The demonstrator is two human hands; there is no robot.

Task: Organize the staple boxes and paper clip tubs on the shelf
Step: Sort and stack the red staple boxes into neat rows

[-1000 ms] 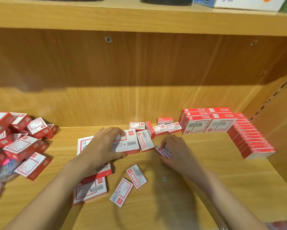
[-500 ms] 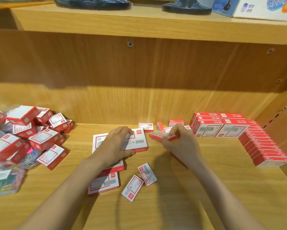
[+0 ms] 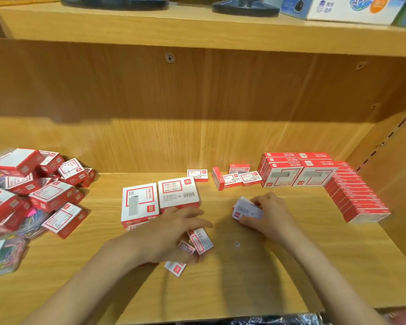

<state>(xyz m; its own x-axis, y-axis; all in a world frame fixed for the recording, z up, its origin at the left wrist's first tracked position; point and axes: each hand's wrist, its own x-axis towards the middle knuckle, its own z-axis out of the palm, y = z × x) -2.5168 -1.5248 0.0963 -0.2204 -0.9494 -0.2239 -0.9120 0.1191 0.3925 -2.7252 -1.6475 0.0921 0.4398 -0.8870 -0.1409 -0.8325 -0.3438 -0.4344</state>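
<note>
Two hands work over the light wooden shelf in front of you. Your right hand has its fingers curled round a small handful of slim red-and-white staple boxes, held just above the shelf board. Your left hand is blurred; its fingers reach over two loose small red-and-white boxes lying on the board, and you cannot tell whether they grip them or only touch. A third small box pokes out under the wrist.

Just beyond the left hand lie two larger flat white boxes with red borders, side by side, on top of others. Near the back wall sit several small loose boxes, one standing on edge. To their right stands a neat stack of bigger red-and-white cartons, and touching it, a tidy row of thin red boxes runs toward you along the side wall. At far left a jumbled heap of red-and-white boxes rests over clear tubs of coloured paper clips.
</note>
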